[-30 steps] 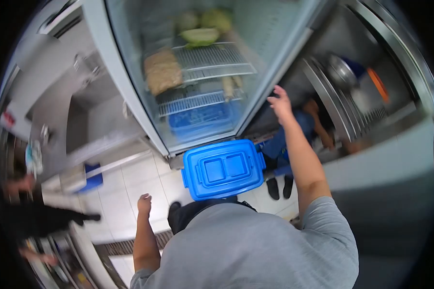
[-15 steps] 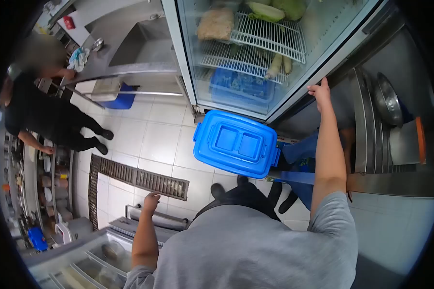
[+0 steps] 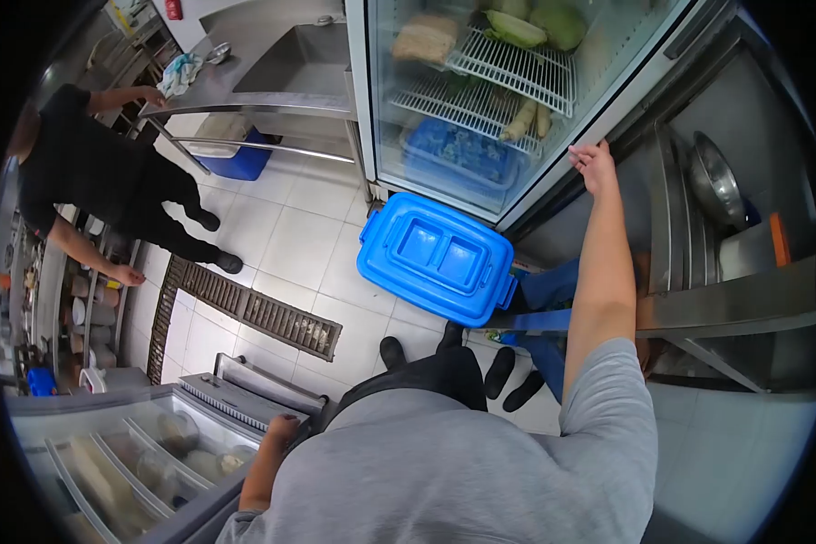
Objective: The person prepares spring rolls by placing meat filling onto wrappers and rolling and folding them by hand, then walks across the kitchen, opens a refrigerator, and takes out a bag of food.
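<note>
My right hand [image 3: 593, 165] is stretched out to the edge of a glass-door fridge [image 3: 364, 109], fingers apart and against or very near the frame; nothing is held in it. My left hand [image 3: 284, 426] hangs low beside the rim of an open-topped cold unit [image 3: 186, 399]. Its fingers are too small and bunched to make out. On the floor before the fridge stands a blue plastic tub [image 3: 437, 258] with its lid on. Behind the glass are wire shelves [image 3: 526, 82] with green vegetables, pale roots and a blue crate [image 3: 458, 154].
A person in black [image 3: 100, 172] stands at left near a steel sink [image 3: 295, 68]. A drain grate [image 3: 254, 308] crosses the tiled floor. To the right, a steel rack [image 3: 734, 313] holds a metal bowl [image 3: 714, 181]. Another person's legs in blue [image 3: 548, 286] are beside the tub.
My view has shifted and turned. My left hand has lowered towards the cold unit; my right hand stays at the fridge edge. The person in black has stepped or turned slightly, one arm lower.
</note>
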A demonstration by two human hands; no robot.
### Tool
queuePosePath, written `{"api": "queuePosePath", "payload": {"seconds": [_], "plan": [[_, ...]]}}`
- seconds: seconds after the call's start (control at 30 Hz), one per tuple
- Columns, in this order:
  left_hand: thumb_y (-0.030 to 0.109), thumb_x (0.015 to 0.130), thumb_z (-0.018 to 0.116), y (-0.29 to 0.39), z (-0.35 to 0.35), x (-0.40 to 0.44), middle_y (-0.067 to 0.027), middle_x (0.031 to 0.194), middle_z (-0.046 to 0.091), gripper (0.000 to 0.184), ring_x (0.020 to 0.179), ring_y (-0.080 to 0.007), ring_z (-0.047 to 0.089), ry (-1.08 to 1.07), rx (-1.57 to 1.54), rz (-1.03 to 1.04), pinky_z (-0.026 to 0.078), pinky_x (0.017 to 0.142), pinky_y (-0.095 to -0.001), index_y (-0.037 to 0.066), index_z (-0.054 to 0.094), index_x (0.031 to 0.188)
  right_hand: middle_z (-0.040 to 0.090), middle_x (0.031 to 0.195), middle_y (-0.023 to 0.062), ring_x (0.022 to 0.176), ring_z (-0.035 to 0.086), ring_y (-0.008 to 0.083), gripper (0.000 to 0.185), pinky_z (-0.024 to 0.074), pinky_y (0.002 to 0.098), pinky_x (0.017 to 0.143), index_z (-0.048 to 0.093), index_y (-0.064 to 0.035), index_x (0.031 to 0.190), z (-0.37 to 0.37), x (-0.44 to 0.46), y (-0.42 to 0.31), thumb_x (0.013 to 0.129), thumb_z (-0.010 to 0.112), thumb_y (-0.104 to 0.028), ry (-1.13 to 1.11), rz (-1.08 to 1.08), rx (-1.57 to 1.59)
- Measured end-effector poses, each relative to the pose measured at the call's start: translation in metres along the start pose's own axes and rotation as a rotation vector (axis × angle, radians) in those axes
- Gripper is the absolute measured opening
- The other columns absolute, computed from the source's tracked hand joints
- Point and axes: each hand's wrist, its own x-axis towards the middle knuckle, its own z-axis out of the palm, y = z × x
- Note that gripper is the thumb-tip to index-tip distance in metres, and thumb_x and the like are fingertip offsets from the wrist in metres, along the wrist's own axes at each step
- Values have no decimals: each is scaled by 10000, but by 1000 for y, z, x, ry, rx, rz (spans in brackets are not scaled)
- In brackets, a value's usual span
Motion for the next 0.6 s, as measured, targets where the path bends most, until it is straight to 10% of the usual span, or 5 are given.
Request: {"api": "queuePosePath", "payload": {"seconds": [0.2, 0.6], "plan": [[233, 803, 707, -46, 15, 68, -112, 852, 702, 363, 673, -192, 661, 114, -122, 85, 543, 627, -348, 10, 681, 1088, 476, 1326, 76, 970, 620, 245, 862, 483, 395, 771, 168, -256, 1506, -9, -1, 7, 767, 514, 20, -89, 22, 14], [298, 790, 685, 8, 26, 4, -142, 975, 715, 351, 907, -282, 685, 109, -104, 84, 527, 830, -360, 72, 710, 1058, 479, 1256, 68, 790, 578, 201, 890, 511, 376, 744, 134, -274, 1507, -5, -7, 12, 759, 493, 47, -68, -26, 17]]}}
